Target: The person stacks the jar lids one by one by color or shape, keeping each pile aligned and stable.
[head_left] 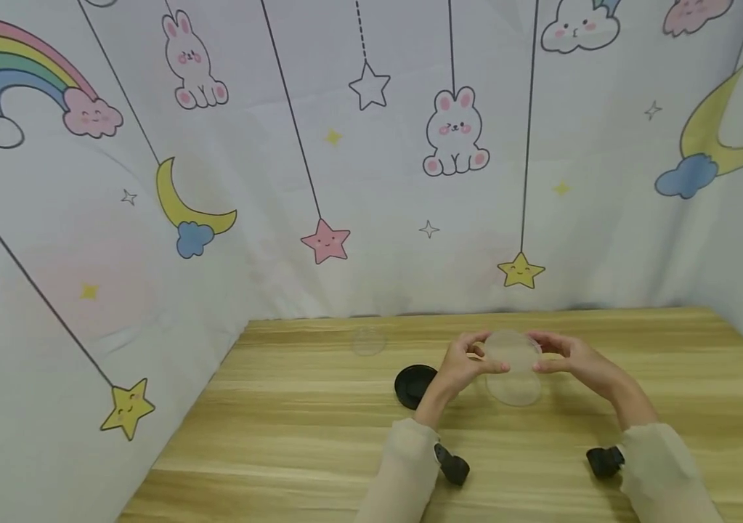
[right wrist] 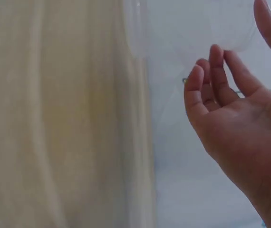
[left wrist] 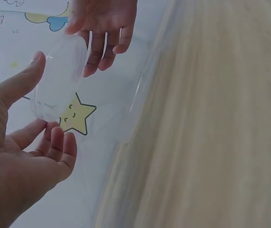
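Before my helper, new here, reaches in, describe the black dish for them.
On the wooden table, find the left hand. Left of it lies the round black dish, its right edge hidden. It is opaque; the other round pieces are translucent.

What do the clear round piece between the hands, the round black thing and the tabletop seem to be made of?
Clear round piece: likely plastic, possibly glass; smooth, colourless and see-through.
Round black thing: perhaps plastic; evenly dark and smooth, though coated metal is possible.
Tabletop: wood or wood-look laminate, judging by its streaky brown grain.
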The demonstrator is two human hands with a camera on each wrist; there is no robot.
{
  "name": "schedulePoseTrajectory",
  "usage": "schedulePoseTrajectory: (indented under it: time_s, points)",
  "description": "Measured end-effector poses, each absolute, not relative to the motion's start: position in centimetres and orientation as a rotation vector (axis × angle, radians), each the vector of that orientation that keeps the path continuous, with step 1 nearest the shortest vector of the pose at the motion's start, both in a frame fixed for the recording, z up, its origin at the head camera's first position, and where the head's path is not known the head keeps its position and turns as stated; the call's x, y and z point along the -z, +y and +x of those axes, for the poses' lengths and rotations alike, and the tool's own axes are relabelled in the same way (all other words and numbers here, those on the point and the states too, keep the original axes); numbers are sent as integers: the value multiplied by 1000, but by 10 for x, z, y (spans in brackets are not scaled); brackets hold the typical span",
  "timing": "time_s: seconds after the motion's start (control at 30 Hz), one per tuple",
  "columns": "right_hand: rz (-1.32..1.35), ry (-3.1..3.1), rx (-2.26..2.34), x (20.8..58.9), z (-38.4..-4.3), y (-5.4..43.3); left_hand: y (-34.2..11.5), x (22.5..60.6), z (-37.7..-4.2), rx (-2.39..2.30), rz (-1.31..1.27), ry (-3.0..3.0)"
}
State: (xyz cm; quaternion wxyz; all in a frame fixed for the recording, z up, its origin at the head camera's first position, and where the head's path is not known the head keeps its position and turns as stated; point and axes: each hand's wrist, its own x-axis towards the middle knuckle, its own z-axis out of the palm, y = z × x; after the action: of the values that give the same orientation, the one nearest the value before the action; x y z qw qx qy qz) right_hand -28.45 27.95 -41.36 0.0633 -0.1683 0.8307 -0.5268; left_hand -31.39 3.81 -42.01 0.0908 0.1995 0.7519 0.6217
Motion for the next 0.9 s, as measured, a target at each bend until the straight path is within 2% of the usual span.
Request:
schedulePoseTrajectory:
  time_s: [0.67, 0.9]
  points:
    - [-619, 2339, 1568, 442, -292, 283, 40, 453, -313, -1721, 506, 2271]
    - [-531, 2343, 1559, 446, -289, 284, 43, 457, -311, -1627, 550, 2373]
